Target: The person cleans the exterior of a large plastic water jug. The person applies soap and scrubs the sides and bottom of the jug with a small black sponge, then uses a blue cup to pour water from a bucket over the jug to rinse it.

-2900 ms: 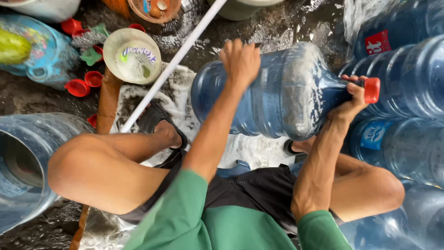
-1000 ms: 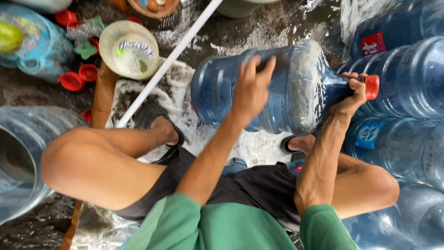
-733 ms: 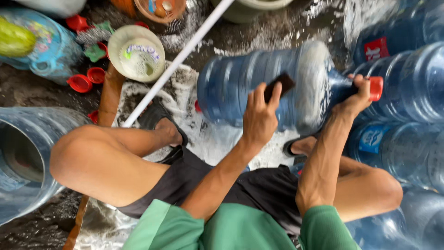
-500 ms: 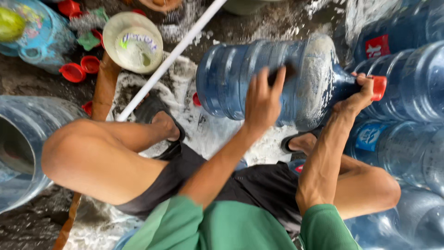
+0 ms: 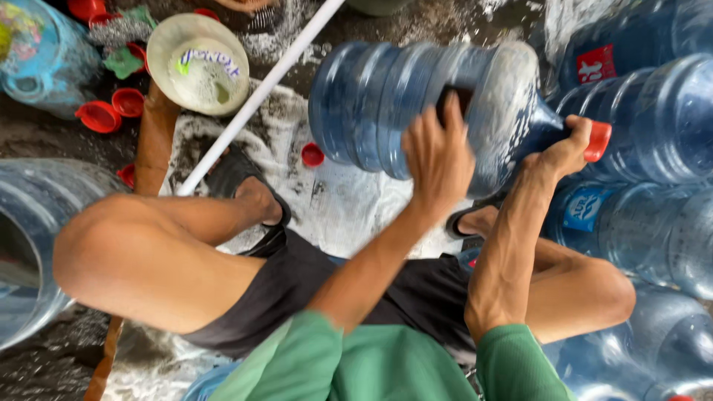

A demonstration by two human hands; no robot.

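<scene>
Over the wet, soapy floor [image 5: 342,215] a blue jug [image 5: 423,111] is held on its side, neck pointing right. The right hand [image 5: 566,148] is closed about the neck by the red cap [image 5: 596,141]; the left hand [image 5: 438,156] presses a dark pad [image 5: 454,100] against its belly.

Wet, dark, sudsy floor [image 5: 67,141] in daylight, red caps [image 5: 98,116] scattered.

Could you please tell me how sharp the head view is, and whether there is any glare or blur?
Head view: the left hand is smeared by motion blur on the jug; the right hand at the red cap is a little clearer. Light is soft and even, without hard shadows. Pale sheen shows on the stacked jugs, and foam clouds the jug's shoulder.
</scene>
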